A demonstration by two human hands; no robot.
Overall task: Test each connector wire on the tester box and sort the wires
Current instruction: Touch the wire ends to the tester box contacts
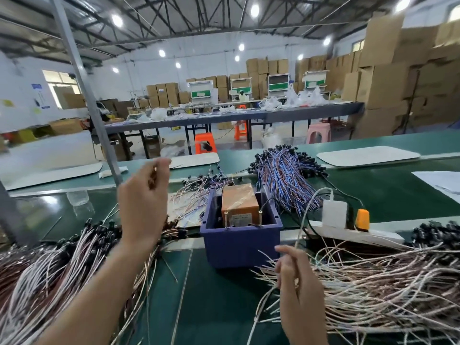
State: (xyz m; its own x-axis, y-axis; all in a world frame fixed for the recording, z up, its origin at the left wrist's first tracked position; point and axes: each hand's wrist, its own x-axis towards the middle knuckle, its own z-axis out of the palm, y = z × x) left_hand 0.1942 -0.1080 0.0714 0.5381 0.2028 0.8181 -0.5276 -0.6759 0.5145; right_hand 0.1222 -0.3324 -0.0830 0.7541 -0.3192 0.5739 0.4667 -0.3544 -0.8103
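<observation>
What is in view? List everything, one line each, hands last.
tester box: one, orange-brown, inside the bin
bin: one, blue, bench centre
left wire pile: one, white and brown, black connectors, bench left
right wire pile: one, white and pinkish, bench right
blue wire bundle: one, blue-purple, behind the bin
power strip: one, white, right of the bin
plug: one, white, on the power strip
bench: one, green, under all this
stools: at least three, orange and pink, beyond the bench
cardboard boxes: many, brown, stacked at the back
left hand: one, raised left of the bin, fingers curled, hold unclear
right hand: one, over the right wire pile, pinching a wire
</observation>
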